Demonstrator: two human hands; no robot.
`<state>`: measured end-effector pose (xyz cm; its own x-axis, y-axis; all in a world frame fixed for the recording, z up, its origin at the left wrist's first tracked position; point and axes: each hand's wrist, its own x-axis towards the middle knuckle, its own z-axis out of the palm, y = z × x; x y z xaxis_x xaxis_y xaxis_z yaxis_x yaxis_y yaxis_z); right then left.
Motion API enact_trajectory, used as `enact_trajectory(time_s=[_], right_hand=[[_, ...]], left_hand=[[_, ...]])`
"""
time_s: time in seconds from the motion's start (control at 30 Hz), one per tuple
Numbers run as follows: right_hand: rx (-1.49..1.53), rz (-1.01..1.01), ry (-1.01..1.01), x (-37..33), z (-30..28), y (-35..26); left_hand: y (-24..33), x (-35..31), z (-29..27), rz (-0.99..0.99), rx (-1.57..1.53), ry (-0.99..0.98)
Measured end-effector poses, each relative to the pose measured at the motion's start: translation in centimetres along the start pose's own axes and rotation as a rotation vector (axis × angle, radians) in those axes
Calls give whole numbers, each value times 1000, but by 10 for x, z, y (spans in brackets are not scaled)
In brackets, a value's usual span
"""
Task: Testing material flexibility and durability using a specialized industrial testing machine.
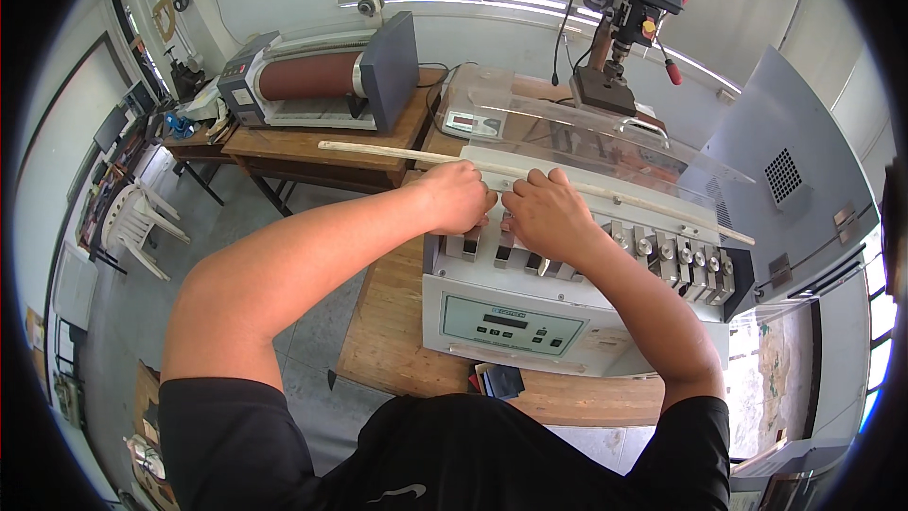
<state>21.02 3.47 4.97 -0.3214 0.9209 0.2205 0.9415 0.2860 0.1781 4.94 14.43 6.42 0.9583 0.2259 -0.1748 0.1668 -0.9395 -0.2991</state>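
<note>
Both hands are at the left end of a row of metal clamps [684,254] on a light grey bench machine [615,333]. My left hand [456,197] is closed, its fingertips bent down over the leftmost clamps. Just beside it, my right hand [550,215] has its fingers curled and pressed together at the neighbouring clamp. What the fingertips hold is hidden under both hands. A long, thin wooden stick [374,149] lies across the machine behind my hands and reaches past its left end. Round knobs top the clamps to the right of my right hand.
A clear plastic cover [586,132] stands raised behind the clamps, with a grey panel [794,151] at right. Farther back are a drill press [624,19], a small scale [473,121] and a machine with a reddish-brown roller [307,76]. Dark cards [501,380] lie on the wooden table [378,322].
</note>
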Motion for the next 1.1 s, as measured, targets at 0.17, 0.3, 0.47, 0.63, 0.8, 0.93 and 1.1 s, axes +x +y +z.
enact_trajectory(time_s=[0.17, 0.3, 0.47, 0.63, 0.8, 0.93, 1.1], right_hand=[[-9, 11, -38, 0, -4, -5], [51, 67, -8, 0, -7, -12], [117, 180, 57, -1, -4, -13], [130, 240, 13, 2, -11, -19], [156, 279, 89, -3, -5, -23], [311, 295, 182, -10, -13, -31], [220, 337, 136, -10, -4, -30]], left_hand=[[7, 2, -8, -62, -24, -2], [7, 3, -10, -102, -4, -14], [0, -2, -15, -68, -176, 51], [-10, -12, -4, -18, -578, 115], [-12, -12, -4, -42, -425, 81], [-16, -22, -3, -10, -259, 215], [-14, -22, 14, 4, -466, 347]])
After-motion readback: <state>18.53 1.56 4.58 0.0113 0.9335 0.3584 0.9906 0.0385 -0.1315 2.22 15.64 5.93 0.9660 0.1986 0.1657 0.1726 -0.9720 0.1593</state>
